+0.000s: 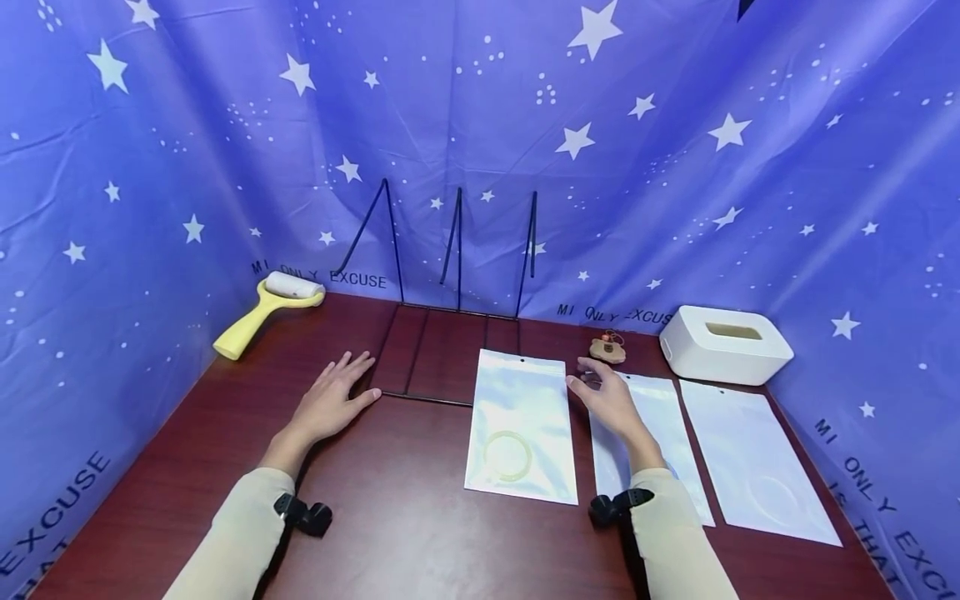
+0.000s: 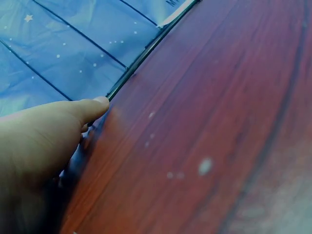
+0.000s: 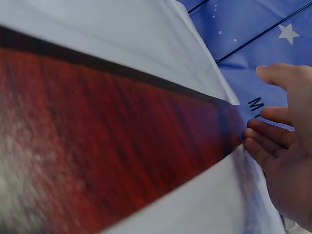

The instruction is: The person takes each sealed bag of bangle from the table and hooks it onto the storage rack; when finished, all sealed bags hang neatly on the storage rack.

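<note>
My left hand (image 1: 330,404) lies with its fingers spread at the left front corner of a black wire rack (image 1: 427,398), thumb tip right at the front bar. Three slanted prongs stand up at the rack's back. A white flat pouch (image 1: 525,408) with a punched hole and a pale yellow ring (image 1: 507,456) showing near its bottom overlaps the rack's right side. By that pouch's upper right edge is my right hand (image 1: 611,404), fingers loosely bent and holding nothing. It partly covers a second white pouch (image 1: 660,417); a third white pouch (image 1: 757,467) lies farther right.
A yellow-handled lint roller (image 1: 255,325) lies at the back left. Behind my right hand is a small brown bear-shaped trinket (image 1: 607,350). A white tissue box (image 1: 723,354) stands at the back right. Blue starry cloth (image 1: 465,108) hangs around the dark red table (image 1: 390,500).
</note>
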Action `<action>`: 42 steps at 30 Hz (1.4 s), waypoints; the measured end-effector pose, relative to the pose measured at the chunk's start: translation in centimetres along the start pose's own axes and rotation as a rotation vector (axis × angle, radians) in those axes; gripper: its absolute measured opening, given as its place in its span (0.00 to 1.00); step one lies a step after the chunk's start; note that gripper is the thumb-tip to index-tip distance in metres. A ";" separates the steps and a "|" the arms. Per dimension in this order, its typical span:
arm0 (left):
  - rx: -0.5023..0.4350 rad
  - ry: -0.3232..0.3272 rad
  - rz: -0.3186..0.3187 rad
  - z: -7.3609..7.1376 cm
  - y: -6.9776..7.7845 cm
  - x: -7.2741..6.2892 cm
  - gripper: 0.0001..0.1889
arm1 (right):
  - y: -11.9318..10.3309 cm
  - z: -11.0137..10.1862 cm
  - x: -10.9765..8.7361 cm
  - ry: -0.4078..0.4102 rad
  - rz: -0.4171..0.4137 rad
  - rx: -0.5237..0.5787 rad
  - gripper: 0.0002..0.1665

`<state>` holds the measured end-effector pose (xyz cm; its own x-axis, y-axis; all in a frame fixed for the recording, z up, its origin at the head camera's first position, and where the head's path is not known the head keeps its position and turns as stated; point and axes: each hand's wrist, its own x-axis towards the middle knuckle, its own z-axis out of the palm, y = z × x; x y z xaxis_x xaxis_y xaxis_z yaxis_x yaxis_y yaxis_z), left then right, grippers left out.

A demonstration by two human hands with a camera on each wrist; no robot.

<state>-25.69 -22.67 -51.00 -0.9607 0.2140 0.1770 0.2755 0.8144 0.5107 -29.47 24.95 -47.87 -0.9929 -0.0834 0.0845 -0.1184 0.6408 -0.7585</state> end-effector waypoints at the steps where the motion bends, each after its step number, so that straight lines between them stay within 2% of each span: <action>1: 0.007 0.001 -0.001 0.0 0.1 0.0 0.35 | 0.1 0.1 0.1 0.011 0.004 0.001 0.36; 8: 0.027 0.006 -0.002 0.0 0.4 -0.2 0.35 | 0.5 1.0 0.4 0.039 0.067 0.014 0.33; 19: 0.030 0.007 -0.013 -0.1 0.4 -0.6 0.34 | 0.1 2.0 0.8 0.028 0.035 -0.122 0.31; 29: 0.036 0.002 -0.012 0.2 0.1 -0.5 0.35 | -0.2 2.2 0.8 0.017 0.046 -0.119 0.36; 34: 0.041 -0.001 -0.005 0.3 0.1 -0.3 0.35 | -0.1 2.4 1.0 0.039 0.045 -0.105 0.30; 38: 0.048 0.003 0.004 0.4 0.1 -0.2 0.34 | 0.0 2.5 1.0 0.058 0.081 -0.091 0.23; 42: 0.051 0.010 0.011 0.4 0.2 -0.1 0.34 | 0.0 2.4 1.0 0.069 0.120 -0.029 0.18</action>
<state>-25.52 -22.30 -51.21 -0.9570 0.2178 0.1913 0.2838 0.8385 0.4652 -30.45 23.04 -49.34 -0.9981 0.0476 0.0391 0.0025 0.6652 -0.7467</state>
